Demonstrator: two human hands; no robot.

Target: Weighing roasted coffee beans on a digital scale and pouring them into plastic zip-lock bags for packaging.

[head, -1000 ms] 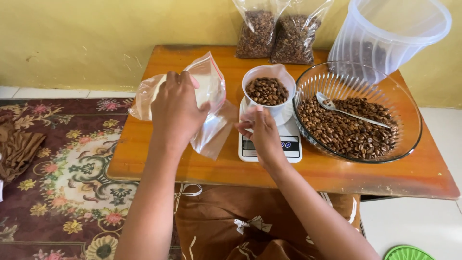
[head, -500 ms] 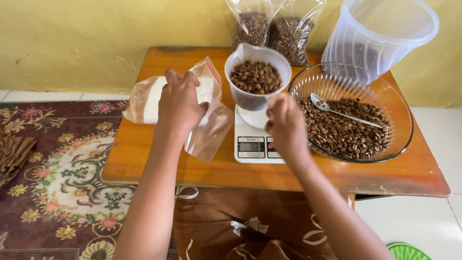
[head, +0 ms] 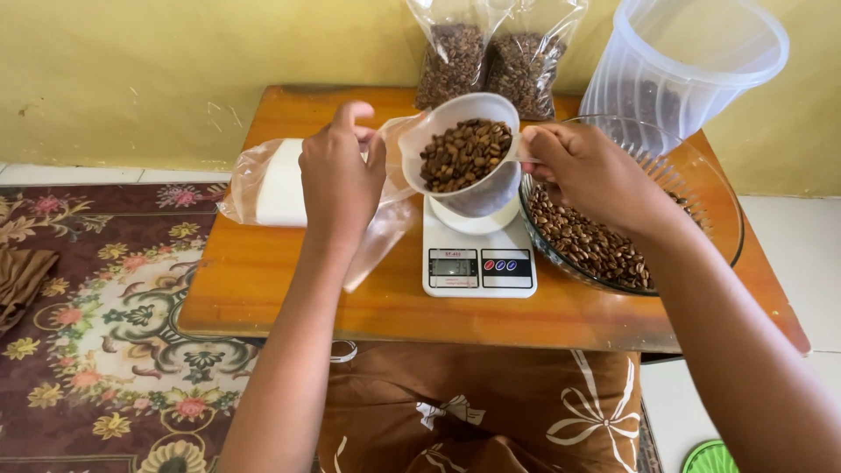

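A low wooden table is seen from above. A white plastic cup, filled with brown roasted beans, is held tilted above a white kitchen scale by the right hand, whose fingers are closed on the cup's side or handle. A thin clear plastic bag is pinched at its mouth by the left hand, just beside the cup's rim. The cup seems rigid and light, best gripped at its side; the bag looks limp and slippery, best held by its opening edge. A glass bowl of beans sits to the right of the scale, with filled bags and a clear tub behind.
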